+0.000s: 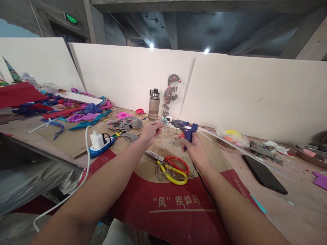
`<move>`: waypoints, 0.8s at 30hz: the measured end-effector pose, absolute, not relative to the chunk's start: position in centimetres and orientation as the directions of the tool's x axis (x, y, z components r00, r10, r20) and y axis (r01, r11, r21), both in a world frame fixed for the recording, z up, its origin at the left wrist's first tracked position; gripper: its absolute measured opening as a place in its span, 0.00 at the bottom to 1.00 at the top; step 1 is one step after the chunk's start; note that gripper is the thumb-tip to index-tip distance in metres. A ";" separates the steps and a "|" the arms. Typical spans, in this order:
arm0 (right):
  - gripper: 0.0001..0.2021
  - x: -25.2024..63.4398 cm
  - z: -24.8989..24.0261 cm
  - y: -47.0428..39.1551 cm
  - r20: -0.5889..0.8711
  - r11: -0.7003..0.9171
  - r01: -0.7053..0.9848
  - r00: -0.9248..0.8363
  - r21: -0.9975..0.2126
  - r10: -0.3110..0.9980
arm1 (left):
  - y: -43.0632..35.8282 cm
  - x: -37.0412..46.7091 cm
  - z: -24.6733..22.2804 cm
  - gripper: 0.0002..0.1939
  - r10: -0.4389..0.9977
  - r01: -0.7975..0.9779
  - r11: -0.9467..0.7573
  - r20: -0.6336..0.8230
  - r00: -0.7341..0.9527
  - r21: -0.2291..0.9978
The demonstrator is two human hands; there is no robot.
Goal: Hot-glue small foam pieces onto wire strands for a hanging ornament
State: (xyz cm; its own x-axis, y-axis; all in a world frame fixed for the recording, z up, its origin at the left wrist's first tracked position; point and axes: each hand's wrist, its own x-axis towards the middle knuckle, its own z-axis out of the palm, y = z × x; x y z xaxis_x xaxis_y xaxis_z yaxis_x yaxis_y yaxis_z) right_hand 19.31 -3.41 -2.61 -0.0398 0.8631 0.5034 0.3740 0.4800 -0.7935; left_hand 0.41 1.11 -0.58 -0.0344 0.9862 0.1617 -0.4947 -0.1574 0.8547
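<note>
My right hand point(192, 147) is wrapped round the handle of a blue hot glue gun point(188, 132), whose nozzle end points left. A long clear glue stick point(222, 139) runs out of its back to the right. My left hand point(152, 132) pinches a small pale blue-green piece point(164, 120) close to the nozzle; its kind is too small to make out. Below and between my hands lie scissors point(176, 169) with one red and one yellow handle, grey yarn point(163, 172) looped over them. All this is above a red and brown cardboard sheet point(178, 214).
At left are a blue power strip point(103, 146) with a white charger point(97, 139), a yarn ball point(136, 123) and scattered felt scraps point(84, 115). A water bottle point(154, 106) and a grey felt hanging point(171, 92) stand behind. A black phone point(264, 173) lies right.
</note>
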 end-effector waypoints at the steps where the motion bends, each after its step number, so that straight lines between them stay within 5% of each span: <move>1: 0.07 19.5 -2.8 -2.9 0.447 0.434 0.308 -0.031 -0.847 0.894 | 1.2 0.4 -0.7 0.14 0.988 -0.490 -0.146 0.151 -0.030 0.860; 4: 0.05 20.8 -3.9 -1.3 0.321 0.299 0.371 -0.003 -0.879 0.947 | 1.3 0.5 -1.0 0.15 0.994 -0.468 -0.105 0.109 -0.020 0.878; 8: 0.14 22.9 -5.3 0.3 0.333 0.220 0.706 0.024 -0.673 0.943 | 1.4 0.6 -1.5 0.16 0.996 -0.392 -0.080 0.091 0.009 0.916; 13: 0.09 22.6 -4.1 -0.7 0.545 0.269 0.820 0.061 -0.505 0.836 | 1.2 1.3 -1.9 0.17 0.979 -0.276 -0.165 0.191 0.070 0.947; 18: 0.07 19.7 -1.7 -3.4 0.692 0.572 0.672 -0.120 -0.470 0.711 | 0.6 2.0 -2.1 0.16 0.953 -0.216 -0.217 0.254 0.163 0.952; 24: 0.08 18.8 -1.9 -4.0 0.735 0.626 0.662 -0.165 -0.412 0.658 | -0.3 2.7 -2.0 0.15 0.919 -0.104 -0.251 0.271 0.288 0.962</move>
